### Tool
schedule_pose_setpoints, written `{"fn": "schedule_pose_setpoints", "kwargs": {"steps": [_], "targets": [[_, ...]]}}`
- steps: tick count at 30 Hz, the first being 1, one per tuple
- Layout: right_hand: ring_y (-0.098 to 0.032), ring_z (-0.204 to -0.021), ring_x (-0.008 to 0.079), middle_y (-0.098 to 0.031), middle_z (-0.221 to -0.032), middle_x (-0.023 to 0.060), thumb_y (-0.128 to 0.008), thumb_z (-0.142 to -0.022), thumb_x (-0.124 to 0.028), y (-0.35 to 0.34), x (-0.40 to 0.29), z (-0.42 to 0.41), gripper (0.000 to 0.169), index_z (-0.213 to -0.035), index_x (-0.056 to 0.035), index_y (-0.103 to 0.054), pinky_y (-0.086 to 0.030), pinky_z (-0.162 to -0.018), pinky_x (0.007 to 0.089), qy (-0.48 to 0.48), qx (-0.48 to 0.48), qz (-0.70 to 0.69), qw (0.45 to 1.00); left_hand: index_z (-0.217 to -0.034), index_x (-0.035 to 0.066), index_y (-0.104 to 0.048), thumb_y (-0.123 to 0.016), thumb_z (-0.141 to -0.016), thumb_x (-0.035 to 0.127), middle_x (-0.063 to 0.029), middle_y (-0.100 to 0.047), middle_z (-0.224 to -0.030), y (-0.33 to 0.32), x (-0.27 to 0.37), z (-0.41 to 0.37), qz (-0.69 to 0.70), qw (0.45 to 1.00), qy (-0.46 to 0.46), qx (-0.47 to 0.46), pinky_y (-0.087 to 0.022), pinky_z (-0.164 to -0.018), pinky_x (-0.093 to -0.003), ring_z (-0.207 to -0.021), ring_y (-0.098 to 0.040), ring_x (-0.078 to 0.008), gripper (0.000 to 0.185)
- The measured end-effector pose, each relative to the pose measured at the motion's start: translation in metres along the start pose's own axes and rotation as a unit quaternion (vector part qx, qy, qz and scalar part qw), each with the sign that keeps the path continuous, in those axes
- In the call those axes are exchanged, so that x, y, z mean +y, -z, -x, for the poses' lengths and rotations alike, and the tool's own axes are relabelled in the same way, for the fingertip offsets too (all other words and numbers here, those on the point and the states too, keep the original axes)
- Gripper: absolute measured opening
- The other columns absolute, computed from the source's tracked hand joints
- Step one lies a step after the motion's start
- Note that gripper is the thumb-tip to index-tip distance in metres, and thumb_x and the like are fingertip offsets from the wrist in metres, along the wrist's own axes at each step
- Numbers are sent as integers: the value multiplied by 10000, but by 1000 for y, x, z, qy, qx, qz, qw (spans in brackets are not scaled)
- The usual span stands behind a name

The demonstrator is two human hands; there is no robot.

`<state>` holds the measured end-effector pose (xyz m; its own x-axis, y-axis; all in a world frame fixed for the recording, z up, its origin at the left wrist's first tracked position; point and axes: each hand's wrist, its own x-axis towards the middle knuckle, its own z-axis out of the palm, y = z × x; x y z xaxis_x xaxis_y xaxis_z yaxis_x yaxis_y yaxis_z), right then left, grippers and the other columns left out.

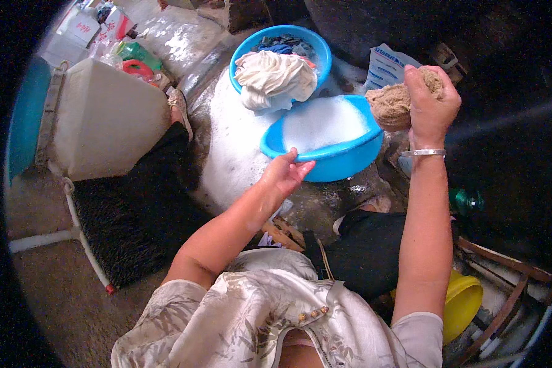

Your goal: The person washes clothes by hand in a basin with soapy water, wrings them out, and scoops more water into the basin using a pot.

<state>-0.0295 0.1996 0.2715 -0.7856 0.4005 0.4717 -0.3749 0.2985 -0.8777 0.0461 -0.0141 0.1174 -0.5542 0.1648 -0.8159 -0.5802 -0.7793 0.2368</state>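
In my right hand (434,103) is a bunched, wet-looking brown cloth (388,108), held up beside the right end of a blue plastic basin (349,161). The front rim of that basin is in my left hand (285,174), thumb on top and fingers along the outer wall. The basin looks tilted, and white suds (326,124) fill its visible inside. Just beyond it stands a round blue basin (325,50) heaped with clothes. A white cloth (276,76) lies on top there and hangs over the near rim.
Foam (225,152) spreads over the wet floor. A white and blue printed bag (388,64) stands at the back right. To the left are a large whitish container (106,124) and a black-bristled brush (119,230). A yellow bucket (464,303) sits by my right elbow, near a wooden frame (510,308).
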Motion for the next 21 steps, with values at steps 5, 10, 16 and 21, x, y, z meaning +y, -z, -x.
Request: {"fn": "schedule_pose_setpoints", "kwargs": {"steps": [5,10,16,21], "targets": [[-520,-585,62,-591,-660,-6,-705,-673,-110,-1,0,3,147,-696,-29,-585,-446,-534,239,-6,5,26,1000,-1102,14,-373,-465,-889,139,-190,-494,-1059,-2,-2,-1,61,998,7,-18,-530,-778,-418,-925,-549,-305,264],[-512,-579,58,-581,-640,-12,-716,-666,-105,5,-1,3,152,-684,-32,-583,-440,-531,232,-11,6,22,1000,-1168,-29,-292,-416,-901,110,-226,-434,-1121,27,7,-9,100,994,29,25,-511,-799,-411,-988,-512,-340,325],[-499,-574,53,-569,-636,-22,-715,-662,-95,9,2,3,149,-680,-35,-580,-436,-529,231,-5,15,44,999,-1165,-20,-318,-451,-888,115,-191,-472,-1066,116,-7,-12,-130,985,103,37,-525,-753,-415,-926,-545,-318,335],[-501,-578,57,-569,-642,-23,-716,-660,-102,12,0,6,150,-687,-36,-583,-437,-531,232,-30,14,19,999,-1080,-7,-435,-529,-841,78,-133,-540,-872,142,-14,-27,-306,943,59,114,-549,-635,-407,-777,-582,-251,270]]}}
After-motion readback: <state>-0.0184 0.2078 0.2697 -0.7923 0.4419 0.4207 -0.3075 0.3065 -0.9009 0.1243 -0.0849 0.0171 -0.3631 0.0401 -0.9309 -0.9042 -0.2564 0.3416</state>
